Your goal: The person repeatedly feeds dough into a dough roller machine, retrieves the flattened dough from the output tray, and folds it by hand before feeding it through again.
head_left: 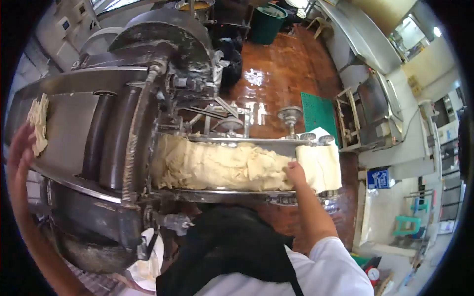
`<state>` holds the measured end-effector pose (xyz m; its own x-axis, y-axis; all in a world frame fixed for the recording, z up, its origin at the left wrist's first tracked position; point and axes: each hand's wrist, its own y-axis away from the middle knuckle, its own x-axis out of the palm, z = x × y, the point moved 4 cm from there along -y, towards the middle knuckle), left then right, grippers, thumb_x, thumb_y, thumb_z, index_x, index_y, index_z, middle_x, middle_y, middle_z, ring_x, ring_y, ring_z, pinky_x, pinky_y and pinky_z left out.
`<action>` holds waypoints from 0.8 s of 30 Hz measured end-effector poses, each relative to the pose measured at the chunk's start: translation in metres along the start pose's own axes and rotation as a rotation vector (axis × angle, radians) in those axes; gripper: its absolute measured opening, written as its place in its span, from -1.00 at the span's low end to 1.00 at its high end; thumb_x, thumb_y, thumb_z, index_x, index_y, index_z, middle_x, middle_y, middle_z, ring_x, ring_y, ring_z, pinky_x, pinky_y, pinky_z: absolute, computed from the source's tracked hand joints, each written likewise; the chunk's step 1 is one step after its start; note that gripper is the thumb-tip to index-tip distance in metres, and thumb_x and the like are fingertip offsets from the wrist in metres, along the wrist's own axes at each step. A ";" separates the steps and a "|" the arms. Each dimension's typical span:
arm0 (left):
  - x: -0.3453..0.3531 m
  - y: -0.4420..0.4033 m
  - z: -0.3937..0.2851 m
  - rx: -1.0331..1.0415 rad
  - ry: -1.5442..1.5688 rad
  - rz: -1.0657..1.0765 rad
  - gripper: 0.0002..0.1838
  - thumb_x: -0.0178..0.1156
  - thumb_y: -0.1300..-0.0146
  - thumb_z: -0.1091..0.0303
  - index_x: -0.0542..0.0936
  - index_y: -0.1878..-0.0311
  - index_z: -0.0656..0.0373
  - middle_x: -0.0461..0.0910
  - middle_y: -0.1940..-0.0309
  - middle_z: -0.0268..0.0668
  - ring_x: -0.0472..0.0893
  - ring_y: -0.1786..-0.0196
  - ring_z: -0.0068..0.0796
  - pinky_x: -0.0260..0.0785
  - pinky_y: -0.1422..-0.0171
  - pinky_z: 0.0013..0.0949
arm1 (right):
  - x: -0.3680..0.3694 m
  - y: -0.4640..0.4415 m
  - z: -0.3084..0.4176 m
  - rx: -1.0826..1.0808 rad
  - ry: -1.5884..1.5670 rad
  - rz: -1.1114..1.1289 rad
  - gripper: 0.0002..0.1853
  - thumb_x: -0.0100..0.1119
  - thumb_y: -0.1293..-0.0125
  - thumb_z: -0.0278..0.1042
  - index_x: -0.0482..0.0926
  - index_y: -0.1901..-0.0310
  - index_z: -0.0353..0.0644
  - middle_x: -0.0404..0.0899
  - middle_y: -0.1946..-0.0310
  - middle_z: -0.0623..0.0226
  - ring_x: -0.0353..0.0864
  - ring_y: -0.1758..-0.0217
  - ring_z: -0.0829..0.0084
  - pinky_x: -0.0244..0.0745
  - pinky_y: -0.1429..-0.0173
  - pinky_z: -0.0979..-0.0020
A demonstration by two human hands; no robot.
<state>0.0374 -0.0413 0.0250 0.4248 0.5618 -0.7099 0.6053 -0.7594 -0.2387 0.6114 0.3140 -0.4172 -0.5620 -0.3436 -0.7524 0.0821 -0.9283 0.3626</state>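
Observation:
My right hand (296,174) is closed on the dough near the right end of a long tray, its fingertips pressed into the pale mass. This thick, rough sheet of dough (222,165) runs along the tray from the rollers. Beyond my hand, a smoother folded slab of dough (321,167) hangs over the tray's right end. At the far left, my left hand (22,150) has its fingers stretched out beside a small ragged piece of dough (38,126) on the machine's metal feed plate (69,123). Whether those fingers touch the piece is hard to see.
Two dark steel rollers (111,138) lie between the feed plate and the tray. A big flywheel cover (168,37) rises behind them. Beyond are a reddish-brown floor (281,64), a green mat (316,113), a green bin (268,24) and a steel counter (363,37).

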 end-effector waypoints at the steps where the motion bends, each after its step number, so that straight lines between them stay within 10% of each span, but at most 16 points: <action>1: 0.010 0.019 -0.019 0.005 -0.014 -0.030 -0.35 0.16 -0.23 0.10 0.34 -0.29 0.32 0.39 -0.25 -0.11 0.37 -0.30 -0.28 0.15 -0.38 -0.25 | 0.009 -0.006 -0.016 0.001 0.158 0.076 -0.35 0.36 0.02 -0.07 0.48 -0.09 -0.25 0.58 0.07 0.03 0.57 0.00 0.12 0.47 -0.09 0.26; 10: 0.191 0.134 -0.139 -0.154 0.579 1.028 -0.21 0.45 0.19 0.16 0.48 -0.14 0.41 0.60 0.02 -0.02 0.52 -0.16 -0.20 0.29 -0.26 -0.28 | 0.065 0.034 0.081 -0.863 0.731 0.245 0.08 0.50 0.19 -0.05 0.10 -0.38 -0.08 0.03 -0.41 -0.01 0.11 -0.41 -0.04 0.18 -0.34 -0.01; 14: 0.256 0.188 -0.126 -0.510 0.709 0.920 -0.32 0.38 -0.07 0.35 0.37 -0.26 0.34 0.45 -0.18 -0.02 0.44 -0.25 -0.22 0.22 -0.33 -0.29 | 0.083 -0.007 0.106 -0.707 0.895 0.564 0.06 0.51 0.23 -0.12 0.13 -0.38 0.05 0.25 -0.25 0.08 0.35 -0.23 0.04 0.37 -0.16 0.00; 19: 0.332 0.252 -0.073 -0.934 0.820 0.594 -0.32 0.32 -0.15 0.27 0.33 -0.29 0.34 0.41 -0.22 -0.02 0.40 -0.28 -0.27 0.17 -0.36 -0.29 | 0.080 -0.019 0.096 -0.869 0.752 0.545 -0.52 0.37 0.11 -0.17 0.58 0.07 -0.03 0.50 0.07 0.16 0.54 0.00 0.14 0.50 0.02 0.15; 24: 0.406 0.279 -0.003 -0.590 0.171 0.647 -0.35 0.25 -0.19 0.12 0.35 -0.27 0.29 0.43 -0.18 0.01 0.39 -0.28 -0.10 0.19 -0.37 -0.24 | 0.068 -0.021 0.097 -0.910 0.710 0.553 -0.58 0.35 0.09 -0.16 0.61 0.11 0.00 0.56 0.13 0.21 0.59 0.05 0.18 0.52 0.04 0.18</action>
<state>0.3810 -0.0241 -0.3277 0.8695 0.1585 -0.4678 0.4400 -0.6788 0.5878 0.4915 0.3240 -0.4221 0.2648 -0.4519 -0.8519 0.8520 -0.3041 0.4261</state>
